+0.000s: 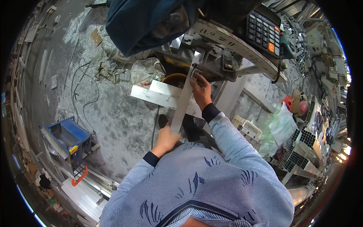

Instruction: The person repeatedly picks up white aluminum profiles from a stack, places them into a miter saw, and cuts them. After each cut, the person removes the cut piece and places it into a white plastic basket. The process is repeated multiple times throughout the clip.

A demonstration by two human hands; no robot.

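I hold a long, flat aluminium strip (184,99) that runs from near my chest up to a metal machine (211,56). My left hand (166,139) grips the strip's near end. My right hand (201,90) presses on the strip close to the machine, fingers curled over its edge. Beneath the strip lies a wider white aluminium profile (159,94), crossing it sideways. The strip's far end rests against the machine's clamp area.
A black calculator (263,34) sits on the machine's curved metal ledge. A dark blue cloth (143,22) hangs above. A blue tool box (68,138) stands on the dusty floor at left, with cables nearby. Stacked profile sections (302,151) and plastic bags lie at right.
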